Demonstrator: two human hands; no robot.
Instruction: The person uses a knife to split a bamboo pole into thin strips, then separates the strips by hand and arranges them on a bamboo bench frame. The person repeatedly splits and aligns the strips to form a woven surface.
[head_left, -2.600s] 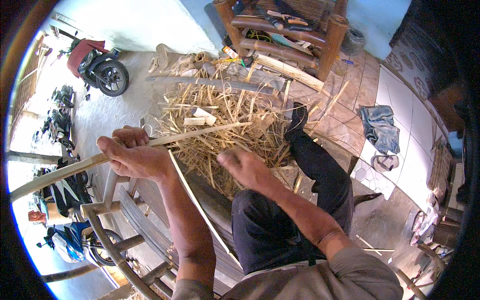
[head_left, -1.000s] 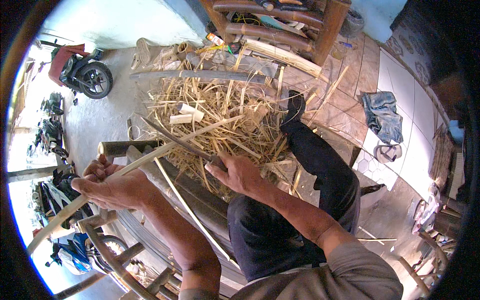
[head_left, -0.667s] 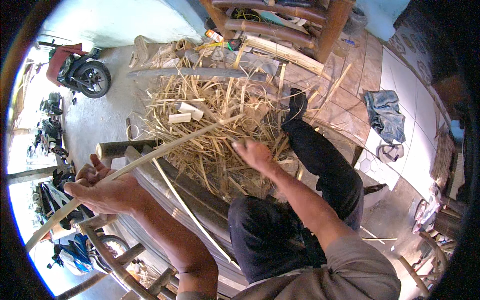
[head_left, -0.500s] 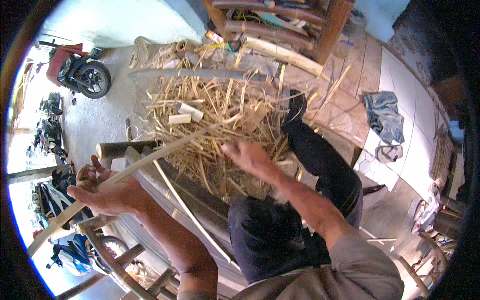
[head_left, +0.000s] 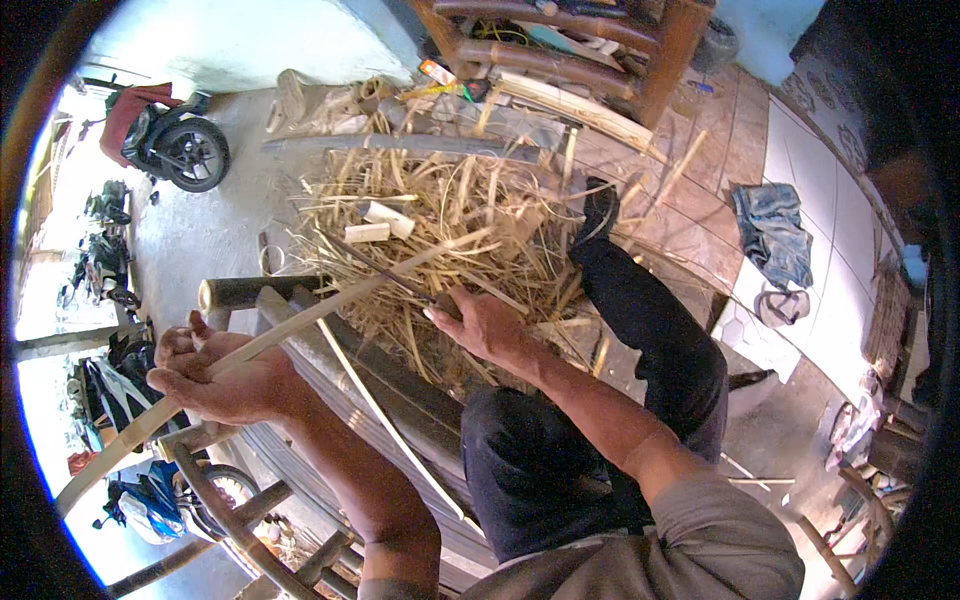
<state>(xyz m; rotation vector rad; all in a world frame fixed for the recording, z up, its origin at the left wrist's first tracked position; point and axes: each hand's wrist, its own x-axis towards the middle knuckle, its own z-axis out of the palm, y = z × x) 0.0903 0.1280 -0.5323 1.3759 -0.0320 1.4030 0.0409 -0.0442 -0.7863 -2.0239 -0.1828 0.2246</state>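
Note:
A long pale bamboo strip (head_left: pixel 330 307) runs slantwise from the lower left up over the shavings. My left hand (head_left: pixel 235 378) holds it toward its lower part, palm up, with the fingers curled and the strip lying across the palm. My right hand (head_left: pixel 485 328) is closed on the handle of a knife (head_left: pixel 412 286) with a thin dark blade. The blade points up and left and crosses the strip's upper part; I cannot tell if it touches. A big heap of bamboo shavings (head_left: pixel 480 200) lies under both.
Two short pale bamboo pieces (head_left: pixel 388 218) rest on the heap. A dark pole (head_left: pixel 260 291) and a thin strip (head_left: pixel 385 415) lie by my knees. A wooden rack (head_left: pixel 560 50) stands beyond; jeans (head_left: pixel 772 232) lie at right. A motorcycle (head_left: pixel 180 150) is parked far left.
My right hand has moved slightly down and left, and the knife blade, blurred before, now shows clearly across the strip. My left hand stays on the strip. The view has shifted slightly.

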